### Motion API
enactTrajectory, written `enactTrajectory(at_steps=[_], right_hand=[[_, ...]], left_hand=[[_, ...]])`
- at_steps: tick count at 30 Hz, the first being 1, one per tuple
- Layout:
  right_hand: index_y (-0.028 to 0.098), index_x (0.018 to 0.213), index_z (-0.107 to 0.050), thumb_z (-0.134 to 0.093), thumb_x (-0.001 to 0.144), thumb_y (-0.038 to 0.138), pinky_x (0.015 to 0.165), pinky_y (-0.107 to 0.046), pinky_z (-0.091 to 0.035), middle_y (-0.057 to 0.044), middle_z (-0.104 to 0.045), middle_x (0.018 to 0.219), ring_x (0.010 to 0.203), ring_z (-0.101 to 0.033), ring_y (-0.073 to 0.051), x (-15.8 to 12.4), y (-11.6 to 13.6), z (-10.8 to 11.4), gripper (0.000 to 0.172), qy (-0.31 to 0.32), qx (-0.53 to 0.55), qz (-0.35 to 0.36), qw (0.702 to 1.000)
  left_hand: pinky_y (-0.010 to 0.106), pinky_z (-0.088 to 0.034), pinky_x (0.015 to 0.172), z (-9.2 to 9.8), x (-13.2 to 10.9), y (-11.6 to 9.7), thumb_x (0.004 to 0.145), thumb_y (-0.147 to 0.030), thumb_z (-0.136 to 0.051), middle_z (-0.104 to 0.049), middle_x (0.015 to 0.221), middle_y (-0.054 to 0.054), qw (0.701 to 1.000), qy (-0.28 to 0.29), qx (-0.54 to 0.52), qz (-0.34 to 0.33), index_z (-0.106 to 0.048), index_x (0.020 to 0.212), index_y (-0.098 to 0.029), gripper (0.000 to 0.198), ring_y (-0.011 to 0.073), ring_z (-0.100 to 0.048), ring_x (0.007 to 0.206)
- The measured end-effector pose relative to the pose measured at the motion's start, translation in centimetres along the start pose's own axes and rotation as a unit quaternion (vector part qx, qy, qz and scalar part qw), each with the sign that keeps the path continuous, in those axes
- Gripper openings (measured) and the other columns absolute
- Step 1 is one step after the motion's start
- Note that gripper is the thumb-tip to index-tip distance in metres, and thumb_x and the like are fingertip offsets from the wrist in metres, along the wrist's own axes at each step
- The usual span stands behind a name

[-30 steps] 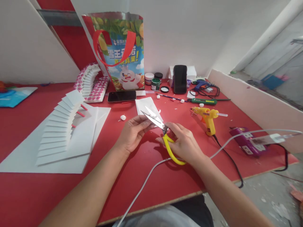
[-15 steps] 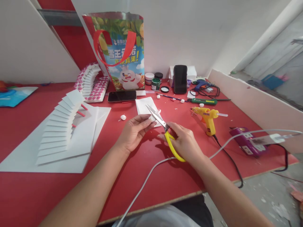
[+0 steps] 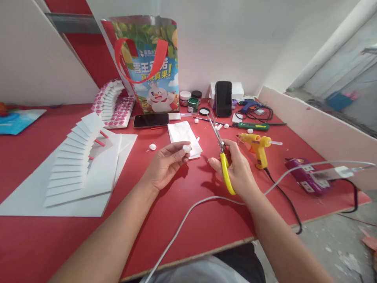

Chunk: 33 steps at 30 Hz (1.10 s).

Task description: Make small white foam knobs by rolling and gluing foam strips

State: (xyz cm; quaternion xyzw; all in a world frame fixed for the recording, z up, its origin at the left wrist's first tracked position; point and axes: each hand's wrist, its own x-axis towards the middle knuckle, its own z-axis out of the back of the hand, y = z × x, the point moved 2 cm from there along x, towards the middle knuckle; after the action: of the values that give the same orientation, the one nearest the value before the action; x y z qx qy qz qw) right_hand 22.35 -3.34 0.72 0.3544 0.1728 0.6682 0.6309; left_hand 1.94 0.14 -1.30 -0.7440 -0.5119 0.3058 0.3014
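My left hand (image 3: 167, 163) pinches a small white lump (image 3: 186, 148), perhaps wadded paper or foam, between thumb and fingers. In my right hand (image 3: 234, 169) are scissors (image 3: 224, 167) with yellow handles, their blades pointing up and away from me, apart from the lump. Beneath and beyond my left fingertips lies a folded white sheet (image 3: 184, 135), like tissue or paper. Similar small white lumps (image 3: 152, 147) are scattered on the red table (image 3: 182, 212).
On the left, a curved stepped white model (image 3: 69, 157) rests on white boards (image 3: 110, 173). A yellow glue gun (image 3: 257, 147) and a purple box (image 3: 309, 177) stand right. A white cable (image 3: 176, 232) crosses in front. Behind are a phone (image 3: 151, 120), a printed bag (image 3: 156, 78) and paint jars (image 3: 193, 105).
The scissors have moved right with my right hand, away from the white lump. My left hand stays nearly in place, the lump now turned and more exposed.
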Motion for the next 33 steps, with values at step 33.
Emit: enactTrajectory(at_steps=[33], right_hand=[[0.019, 0.118, -0.054, -0.064, 0.083, 0.067, 0.073, -0.033, -0.052, -0.01, -0.064, 0.097, 0.082, -0.063, -0.023, -0.56, 0.64, -0.83, 0.06, 0.037, -0.055, 0.147, 0.987]], left_hand=[[0.023, -0.057, 0.084, -0.08, 0.09, -0.43, 0.059, -0.015, -0.091, -0.076, 0.08, 0.002, 0.995, -0.056, -0.003, -0.088, -0.078, 0.083, -0.017, 0.028, 0.0101, -0.07, 0.076]])
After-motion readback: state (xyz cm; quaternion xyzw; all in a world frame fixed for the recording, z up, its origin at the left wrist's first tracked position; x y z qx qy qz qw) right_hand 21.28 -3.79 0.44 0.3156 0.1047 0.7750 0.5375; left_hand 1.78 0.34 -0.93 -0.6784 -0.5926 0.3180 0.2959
